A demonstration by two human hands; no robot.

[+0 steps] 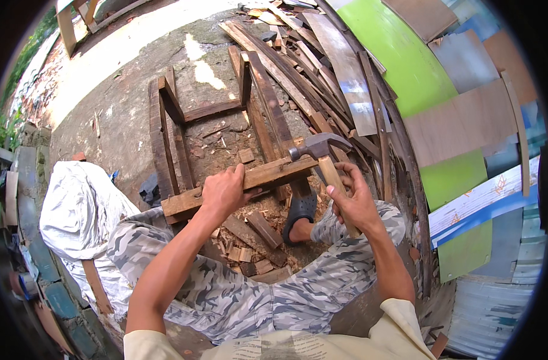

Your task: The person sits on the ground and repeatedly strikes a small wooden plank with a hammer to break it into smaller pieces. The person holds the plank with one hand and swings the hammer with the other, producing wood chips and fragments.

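A wooden beam (274, 175) runs crosswise in front of me, over the near end of a dark wooden frame (214, 111) that lies on the ground. My left hand (223, 191) is wrapped over the beam left of its middle. In my right hand (354, 195) is a claw hammer (329, 171), gripped by its pale wooden handle. The hammer's head is up, its striking face just above or against the beam's right end; I cannot tell whether they touch. The fingers of my right hand curl round the handle.
Wood offcuts (265, 230) and chips lie between my legs. A pile of planks (310, 72) stretches along the right, beside a wall of patched sheets (460, 129). To the left sits a white sack (82, 210) by a block wall (64, 300). My right foot wears a dark clog (301, 210).
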